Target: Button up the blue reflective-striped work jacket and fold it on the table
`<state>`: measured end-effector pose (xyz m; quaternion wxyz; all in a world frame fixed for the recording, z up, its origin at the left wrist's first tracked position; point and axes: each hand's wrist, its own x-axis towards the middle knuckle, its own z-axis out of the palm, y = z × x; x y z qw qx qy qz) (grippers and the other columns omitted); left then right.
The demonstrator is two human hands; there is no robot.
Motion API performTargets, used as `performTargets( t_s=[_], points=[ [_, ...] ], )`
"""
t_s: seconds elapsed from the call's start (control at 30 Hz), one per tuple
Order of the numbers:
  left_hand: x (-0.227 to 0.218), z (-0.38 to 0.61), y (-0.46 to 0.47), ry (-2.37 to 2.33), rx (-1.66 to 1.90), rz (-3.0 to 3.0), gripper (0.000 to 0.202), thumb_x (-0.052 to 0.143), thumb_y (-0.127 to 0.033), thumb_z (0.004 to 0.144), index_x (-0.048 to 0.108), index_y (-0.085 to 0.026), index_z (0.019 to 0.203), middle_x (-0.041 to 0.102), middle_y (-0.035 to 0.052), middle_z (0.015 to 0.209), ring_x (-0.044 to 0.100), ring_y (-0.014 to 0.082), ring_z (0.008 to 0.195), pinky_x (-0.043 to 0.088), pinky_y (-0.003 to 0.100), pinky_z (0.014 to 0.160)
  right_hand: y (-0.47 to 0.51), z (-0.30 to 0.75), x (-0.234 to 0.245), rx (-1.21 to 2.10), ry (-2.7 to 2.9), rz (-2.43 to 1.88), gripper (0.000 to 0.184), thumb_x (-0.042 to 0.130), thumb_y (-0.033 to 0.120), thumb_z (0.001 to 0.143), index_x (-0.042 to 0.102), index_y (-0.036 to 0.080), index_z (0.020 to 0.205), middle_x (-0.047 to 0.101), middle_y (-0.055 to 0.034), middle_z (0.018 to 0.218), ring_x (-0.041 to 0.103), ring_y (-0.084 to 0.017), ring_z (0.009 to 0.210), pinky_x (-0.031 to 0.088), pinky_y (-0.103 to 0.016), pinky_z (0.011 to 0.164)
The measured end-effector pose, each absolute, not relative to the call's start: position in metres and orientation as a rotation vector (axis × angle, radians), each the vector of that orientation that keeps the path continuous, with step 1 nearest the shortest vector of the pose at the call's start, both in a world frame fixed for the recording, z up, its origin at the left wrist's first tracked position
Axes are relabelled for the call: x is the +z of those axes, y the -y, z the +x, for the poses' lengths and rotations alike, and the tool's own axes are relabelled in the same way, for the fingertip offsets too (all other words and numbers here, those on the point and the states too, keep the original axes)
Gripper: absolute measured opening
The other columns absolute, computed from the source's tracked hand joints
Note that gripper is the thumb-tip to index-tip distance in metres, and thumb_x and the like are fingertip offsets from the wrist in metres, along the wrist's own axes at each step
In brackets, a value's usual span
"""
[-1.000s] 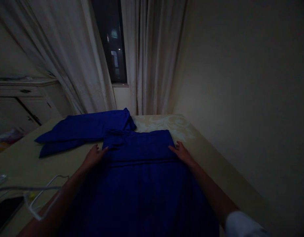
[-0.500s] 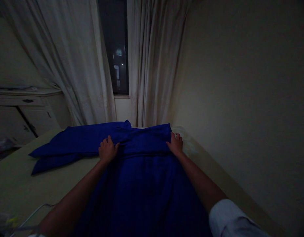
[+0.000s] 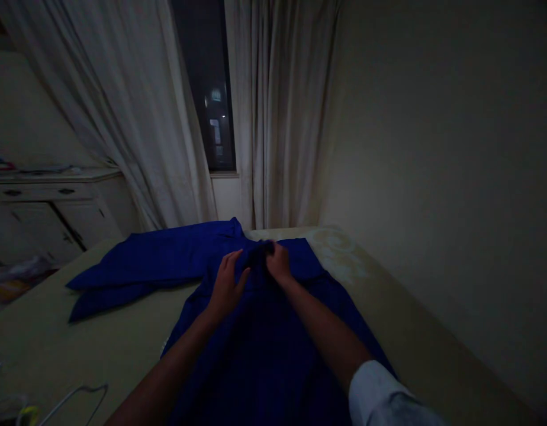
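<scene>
A deep blue garment (image 3: pixel 264 343) lies spread on the bed, its body running toward me. Two overlapping sleeve-like lengths (image 3: pixel 167 251) of it stretch out to the left. My right hand (image 3: pixel 279 263) is closed on a bunched, darker fold at the garment's top middle. Just left of that fold, my left hand (image 3: pixel 229 284) rests at the cloth with its fingers apart and thumb stretched out. Poor light hides the details of the fold.
The bed (image 3: pixel 122 349) has a pale yellowish cover and meets a bare wall (image 3: pixel 433 177) on the right. Curtains (image 3: pixel 282 118) hang around a dark window (image 3: pixel 206 89). A white cabinet (image 3: pixel 78 207) stands at the left. A cable (image 3: pixel 84 389) lies near the lower left.
My right hand has moved left from the garment's right edge to its top middle and closed on cloth there. My left hand has shifted right, and the upper fold has bunched up.
</scene>
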<state>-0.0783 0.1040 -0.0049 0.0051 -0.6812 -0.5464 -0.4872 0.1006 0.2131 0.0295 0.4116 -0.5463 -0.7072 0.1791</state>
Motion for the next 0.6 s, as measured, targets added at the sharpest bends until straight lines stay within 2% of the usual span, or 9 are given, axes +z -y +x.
performTargets(
  t_s=[0.03,0.1,0.2,0.27,0.33,0.4,0.47,0.57,0.6],
  points=[
    [-0.005,-0.078,-0.102,1.711,-1.500,-2.124,0.044,0.053,-0.033,0.102,0.050,-0.022,0.144,0.059,0.0124,0.140,0.057,0.0257,0.132,0.046,0.047,0.115,-0.227,0.135,0.051,0.437,1.585,-1.515,0.038,0.051,0.039,0.104,0.073,0.014,0.121,0.076,-0.0159,0.117,0.069,-0.025,0.106,0.051,-0.033,0.092],
    [-0.012,-0.078,-0.100,1.753,-1.396,-2.195,0.039,0.050,-0.027,0.102,0.055,-0.023,0.140,0.063,0.0108,0.134,0.061,0.0253,0.127,0.049,0.046,0.112,-0.245,0.217,0.084,0.369,1.287,-1.713,0.064,0.024,0.043,0.110,0.061,-0.004,0.133,0.066,-0.0322,0.130,0.065,-0.032,0.117,0.049,-0.039,0.095],
    [-0.029,-0.066,-0.110,1.826,-1.174,-2.390,0.034,0.049,-0.021,0.100,0.065,-0.023,0.130,0.070,0.0095,0.124,0.067,0.0248,0.118,0.053,0.043,0.107,-0.237,0.333,0.083,0.323,0.954,-1.939,0.080,0.006,0.044,0.108,0.044,-0.018,0.143,0.050,-0.0458,0.141,0.056,-0.041,0.131,0.045,-0.050,0.100],
    [-0.037,-0.042,-0.125,1.873,-1.009,-2.491,0.034,0.050,-0.021,0.100,0.068,-0.022,0.128,0.072,0.0102,0.124,0.067,0.0253,0.117,0.053,0.042,0.106,-0.214,0.382,0.047,0.325,0.859,-2.050,0.076,0.022,0.047,0.107,0.045,-0.014,0.146,0.052,-0.0432,0.142,0.056,-0.044,0.131,0.043,-0.052,0.103],
    [-0.041,-0.007,-0.142,1.890,-0.847,-2.570,0.036,0.054,-0.026,0.100,0.067,-0.021,0.133,0.071,0.0115,0.131,0.065,0.0266,0.122,0.051,0.041,0.108,-0.191,0.406,-0.002,0.302,1.017,-2.203,0.071,0.037,0.049,0.104,0.048,-0.005,0.149,0.056,-0.0331,0.145,0.056,-0.041,0.133,0.042,-0.048,0.108],
    [-0.042,0.031,-0.158,1.899,-0.721,-2.608,0.044,0.062,-0.034,0.098,0.064,-0.022,0.140,0.065,0.0126,0.144,0.060,0.0291,0.132,0.048,0.043,0.111,-0.175,0.413,-0.045,0.148,1.342,-2.231,0.067,0.044,0.046,0.102,0.049,0.000,0.150,0.058,-0.0271,0.147,0.056,-0.039,0.135,0.040,-0.045,0.111],
    [-0.042,0.062,-0.170,1.972,-0.637,-2.594,0.044,0.069,-0.036,0.094,0.067,-0.024,0.136,0.063,0.0125,0.147,0.056,0.0314,0.136,0.046,0.046,0.111,-0.170,0.413,-0.072,0.001,1.585,-2.216,0.063,0.046,0.044,0.101,0.052,0.004,0.149,0.060,-0.0241,0.145,0.057,-0.037,0.133,0.040,-0.044,0.111],
    [-0.039,0.082,-0.185,2.151,-0.584,-2.519,0.018,0.063,-0.029,0.097,0.077,-0.022,0.106,0.074,0.0129,0.121,0.066,0.0306,0.121,0.051,0.045,0.102,-0.174,0.413,-0.082,-0.143,1.698,-2.213,0.056,0.045,0.043,0.102,0.059,0.008,0.144,0.063,-0.0231,0.141,0.059,-0.036,0.128,0.043,-0.045,0.106],
    [-0.036,0.079,-0.190,2.207,-0.591,-2.478,0.019,0.059,-0.027,0.100,0.077,-0.020,0.100,0.076,0.0128,0.112,0.069,0.0294,0.114,0.053,0.044,0.097,-0.176,0.415,-0.081,-0.168,1.698,-2.216,0.053,0.045,0.042,0.102,0.061,0.009,0.141,0.064,-0.0229,0.139,0.060,-0.036,0.126,0.044,-0.046,0.105]
  ],
)
